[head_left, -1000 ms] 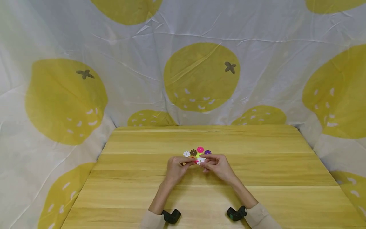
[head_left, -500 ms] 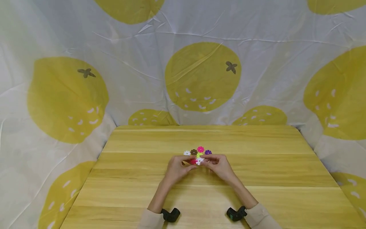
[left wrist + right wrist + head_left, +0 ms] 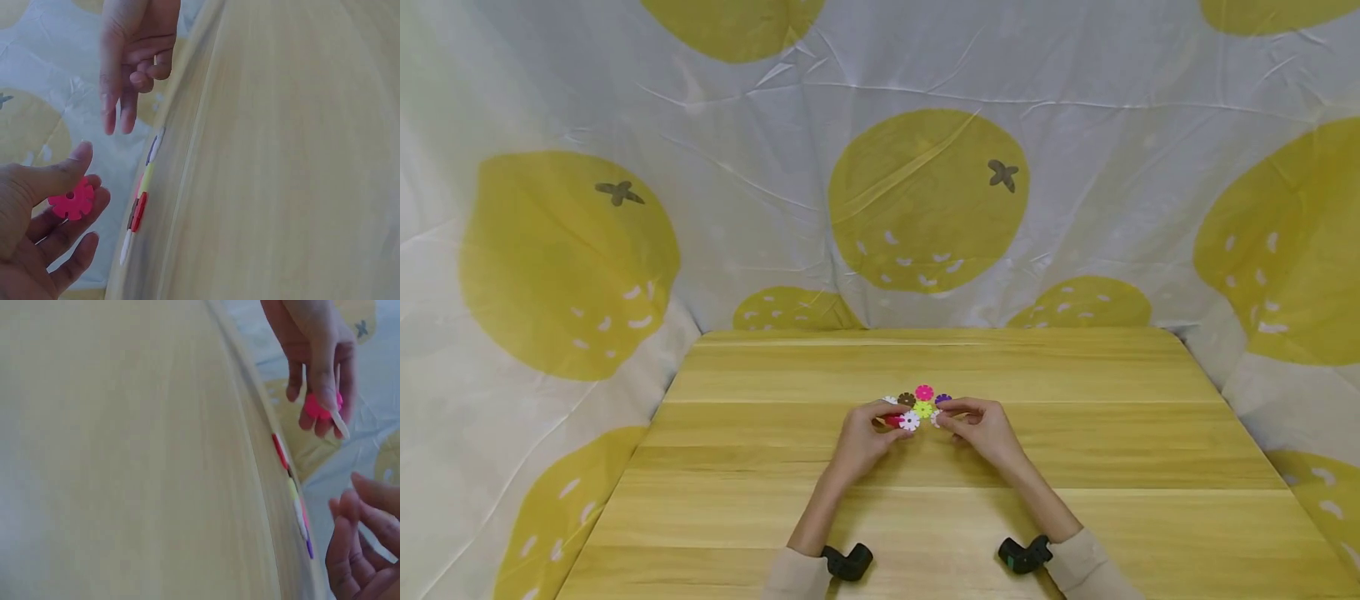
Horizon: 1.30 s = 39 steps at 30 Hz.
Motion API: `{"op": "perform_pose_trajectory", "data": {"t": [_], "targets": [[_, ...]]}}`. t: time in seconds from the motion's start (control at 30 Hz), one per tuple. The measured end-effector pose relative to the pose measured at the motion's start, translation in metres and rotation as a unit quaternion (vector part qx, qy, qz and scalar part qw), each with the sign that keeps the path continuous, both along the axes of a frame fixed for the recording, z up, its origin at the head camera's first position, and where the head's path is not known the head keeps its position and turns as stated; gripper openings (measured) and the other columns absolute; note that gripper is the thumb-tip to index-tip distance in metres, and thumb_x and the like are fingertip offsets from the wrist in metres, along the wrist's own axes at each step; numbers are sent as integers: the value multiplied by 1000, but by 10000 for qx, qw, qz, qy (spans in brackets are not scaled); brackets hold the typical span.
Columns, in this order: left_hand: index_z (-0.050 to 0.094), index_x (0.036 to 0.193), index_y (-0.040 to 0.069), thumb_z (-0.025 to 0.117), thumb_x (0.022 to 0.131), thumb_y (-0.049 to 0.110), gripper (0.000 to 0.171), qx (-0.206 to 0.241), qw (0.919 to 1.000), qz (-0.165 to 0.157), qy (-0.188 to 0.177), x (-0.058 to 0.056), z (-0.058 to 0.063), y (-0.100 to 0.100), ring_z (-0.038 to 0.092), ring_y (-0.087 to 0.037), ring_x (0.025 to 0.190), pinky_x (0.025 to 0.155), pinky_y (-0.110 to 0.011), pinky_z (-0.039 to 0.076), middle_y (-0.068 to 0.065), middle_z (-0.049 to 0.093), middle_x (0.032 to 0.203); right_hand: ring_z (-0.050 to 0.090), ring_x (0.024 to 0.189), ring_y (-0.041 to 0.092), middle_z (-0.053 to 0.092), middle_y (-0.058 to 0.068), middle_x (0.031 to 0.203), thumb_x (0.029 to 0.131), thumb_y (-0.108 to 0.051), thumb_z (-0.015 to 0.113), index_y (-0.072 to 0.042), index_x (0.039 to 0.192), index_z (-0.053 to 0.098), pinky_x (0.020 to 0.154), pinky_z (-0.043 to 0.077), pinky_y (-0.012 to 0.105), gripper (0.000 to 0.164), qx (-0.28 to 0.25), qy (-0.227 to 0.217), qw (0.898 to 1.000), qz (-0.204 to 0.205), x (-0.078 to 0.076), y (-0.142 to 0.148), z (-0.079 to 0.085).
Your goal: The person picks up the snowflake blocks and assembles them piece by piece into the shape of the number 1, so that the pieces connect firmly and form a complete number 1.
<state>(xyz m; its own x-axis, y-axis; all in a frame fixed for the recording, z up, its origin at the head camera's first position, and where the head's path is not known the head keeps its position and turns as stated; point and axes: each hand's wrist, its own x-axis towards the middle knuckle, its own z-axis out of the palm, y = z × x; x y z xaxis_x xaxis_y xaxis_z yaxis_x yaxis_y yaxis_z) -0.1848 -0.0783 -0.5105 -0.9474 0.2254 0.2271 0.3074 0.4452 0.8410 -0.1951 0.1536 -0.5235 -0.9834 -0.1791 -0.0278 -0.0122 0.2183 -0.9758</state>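
Observation:
My left hand (image 3: 865,435) pinches a pink notched plastic disc (image 3: 72,199) between thumb and fingers. A white notched disc (image 3: 909,421) stands joined to it, seen edge-on in the right wrist view. To the right, my right hand (image 3: 987,432) hovers with its fingers loosely bent and nothing between them. Behind the hands on the table lie more such discs: a brown disc (image 3: 907,399), a pink one at the back, a yellow disc (image 3: 922,409), a purple disc (image 3: 943,399) and white ones. The left wrist view also shows a red disc (image 3: 140,212) there.
The wooden table (image 3: 925,517) reaches back to a white curtain (image 3: 760,208) printed with yellow fruit. Black wrist cameras sit at both cuffs, the left camera (image 3: 848,563) and the right camera (image 3: 1025,555), close over the tabletop.
Both hands were together at the white disc. The right hand has let go and moved right; the left hand has drawn the joined pink and white discs slightly left, uncovering the yellow disc.

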Motion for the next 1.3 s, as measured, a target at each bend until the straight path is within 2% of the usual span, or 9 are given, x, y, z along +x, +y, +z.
{"op": "perform_pose_trajectory", "data": {"t": [0.13,0.3,0.43,0.63,0.73,0.87,1.03,1.3], "targets": [[79,112,4,87,82,6,31,101,9998,-82,-132,-2,-1,-2,70,-22,100,82,-33,61,-7,78,108,73,75,20,75,24,107,91,-6,79,6,119,73,66,62,29,31,102,-74,9998,-166,-6,7,1],[79,113,4,86,83,7,31,210,9994,-148,-216,-3,-2,-3,69,-25,100,82,-31,60,-8,78,109,67,67,15,76,25,102,87,-2,81,7,117,74,57,55,24,33,370,-61,9993,-70,-13,9,-1],[78,115,3,86,84,8,33,198,9994,-145,-232,-4,-2,-4,69,-25,100,82,-30,59,-9,78,114,62,65,10,76,22,97,84,-2,84,3,115,76,54,48,20,33,587,-39,9983,42,-17,7,-4],[78,115,4,86,83,7,33,244,9991,-127,-330,-4,-1,-5,69,-22,96,80,-26,58,-9,78,110,56,63,9,72,12,84,81,-4,87,-2,110,80,54,44,19,30,943,59,9955,104,-21,1,-5],[78,115,4,86,84,7,32,266,9990,-139,-334,-5,0,-5,69,-23,98,81,-28,59,-9,78,110,53,62,10,69,9,78,81,-5,87,-3,109,81,53,41,19,29,1103,107,9938,136,-21,-1,-5],[79,112,5,85,84,6,29,326,9986,-187,-376,-4,1,-5,70,-26,104,85,-37,61,-10,78,112,52,61,10,66,5,73,82,-7,87,-5,110,81,54,39,20,30,1353,203,9905,135,-21,-2,-3],[79,109,8,85,84,5,26,371,9981,-228,-431,-4,2,-5,69,-28,108,87,-43,60,-10,78,113,53,61,11,65,2,71,80,-7,89,-6,107,82,54,39,21,29,1518,213,9882,59,-20,-3,-3],[80,110,8,85,84,6,27,370,9980,-272,-440,-4,2,-5,69,-26,107,88,-45,60,-9,78,112,59,69,12,69,9,85,72,-3,92,-3,96,75,62,50,20,29,1254,-14,9921,-46,-14,0,-2]]}}
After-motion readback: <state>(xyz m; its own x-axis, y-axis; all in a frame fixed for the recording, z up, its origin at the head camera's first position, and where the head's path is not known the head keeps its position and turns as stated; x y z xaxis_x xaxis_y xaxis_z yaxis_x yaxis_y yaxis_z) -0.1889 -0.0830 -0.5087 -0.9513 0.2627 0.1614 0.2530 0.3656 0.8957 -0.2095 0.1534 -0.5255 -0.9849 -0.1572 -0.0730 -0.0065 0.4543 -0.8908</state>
